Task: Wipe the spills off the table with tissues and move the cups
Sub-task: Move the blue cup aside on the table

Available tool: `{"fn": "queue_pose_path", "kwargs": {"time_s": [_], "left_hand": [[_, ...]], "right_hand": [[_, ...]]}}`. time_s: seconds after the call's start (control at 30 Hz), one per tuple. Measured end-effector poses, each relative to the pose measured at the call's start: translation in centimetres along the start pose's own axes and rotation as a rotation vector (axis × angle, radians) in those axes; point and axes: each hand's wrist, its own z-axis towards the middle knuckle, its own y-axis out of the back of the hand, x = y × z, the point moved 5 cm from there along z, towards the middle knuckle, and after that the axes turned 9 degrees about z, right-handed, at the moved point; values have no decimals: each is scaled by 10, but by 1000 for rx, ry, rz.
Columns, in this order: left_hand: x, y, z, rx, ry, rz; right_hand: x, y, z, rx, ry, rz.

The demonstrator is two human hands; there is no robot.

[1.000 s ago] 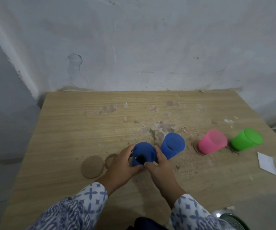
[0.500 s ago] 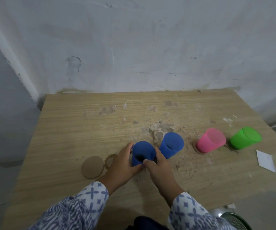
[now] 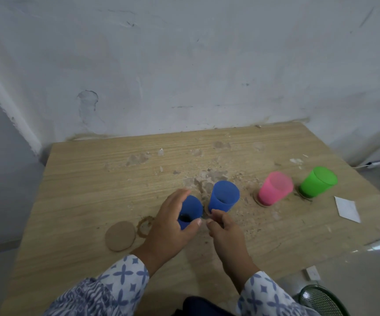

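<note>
My left hand (image 3: 169, 226) is wrapped around a blue cup (image 3: 191, 210) with dark liquid inside, near the middle of the wooden table (image 3: 81, 190). My right hand (image 3: 224, 233) sits just right of that cup, fingers curled, holding nothing I can see. A second blue cup (image 3: 223, 198) stands right behind my right fingertips. Further right stand a pink cup (image 3: 274, 191) and a green cup (image 3: 316, 184). A brown round spill patch (image 3: 120, 235) and a brown ring stain (image 3: 145, 225) lie left of my left hand. A white tissue (image 3: 347, 209) lies flat at the right edge.
Dried stains and crumbs (image 3: 209, 179) spread behind and around the blue cups. The wall (image 3: 184, 76) runs along the table's far edge. A green mesh bin (image 3: 321, 301) stands on the floor at the bottom right. A small white scrap (image 3: 312, 273) lies on the floor.
My right hand has let go of the blue cup and drawn back slightly. My left hand has closed further around the cup. The camera has tilted a little.
</note>
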Motion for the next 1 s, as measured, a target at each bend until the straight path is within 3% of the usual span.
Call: {"fn": "queue_pose_path", "kwargs": {"time_s": [0.43, 0.73, 1.0], "left_hand": [[-99, -80, 22, 228, -326, -65], [-149, -206, 63, 413, -333, 14], [-182, -334, 112, 617, -266, 214]], "right_hand": [[9, 106, 18, -298, 116, 237], [-24, 229, 69, -376, 70, 227], [-66, 346, 141, -420, -46, 40]]}}
